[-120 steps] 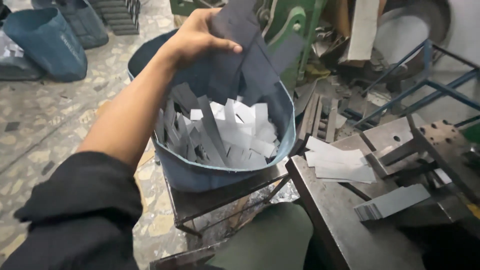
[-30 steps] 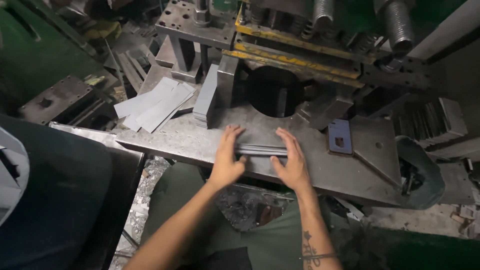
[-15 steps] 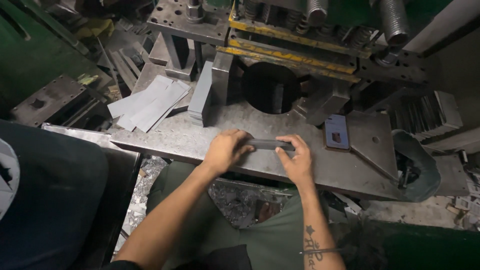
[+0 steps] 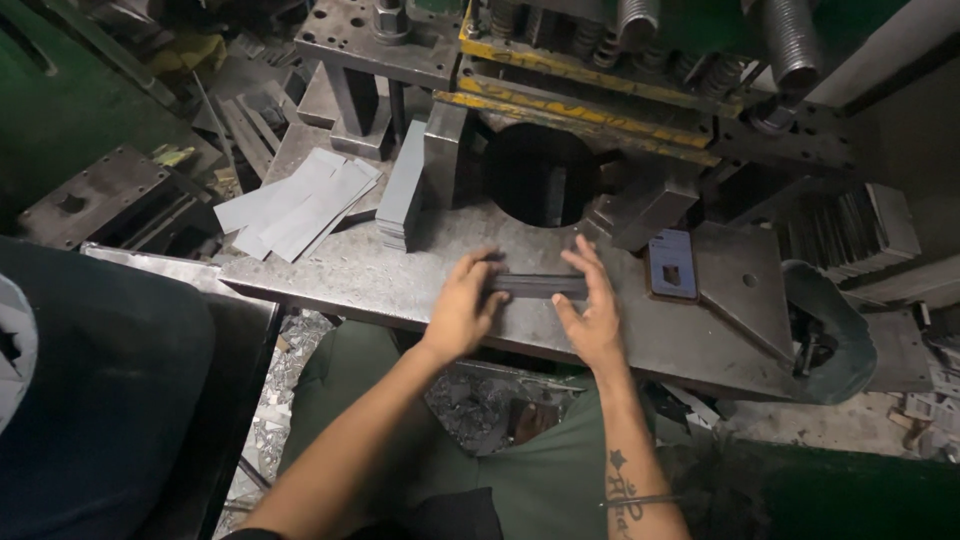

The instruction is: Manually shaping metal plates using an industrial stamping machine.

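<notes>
Heavy press machine with yellow-edged upper die block (image 4: 600, 75) and coil springs fills the upper field; beneath it a grey steel work table (image 4: 400, 275) carries a round dark opening (image 4: 540, 175). At far left, a large dark blue fabric bin (image 4: 100, 400). On the table's left part lie loose flat grey metal strips (image 4: 295, 205), fanned, and beside them an upright stack of grey strips (image 4: 405, 190). A small dark phone (image 4: 672, 264) lies right of centre. A bundle of thin dark metal strips (image 4: 535, 286) rests on edge on the table just in front of the opening, between both hands. Left hand (image 4: 462, 310) is curled about the bundle's left end, thumb and fingers pinching it; right hand (image 4: 592, 305) is flat and spread, palm pressed to the right end. Step in hand, by appearance: squaring the bundle's ends flush. The next move calls for even pressure from both sides, lest strips fan out.
</notes>
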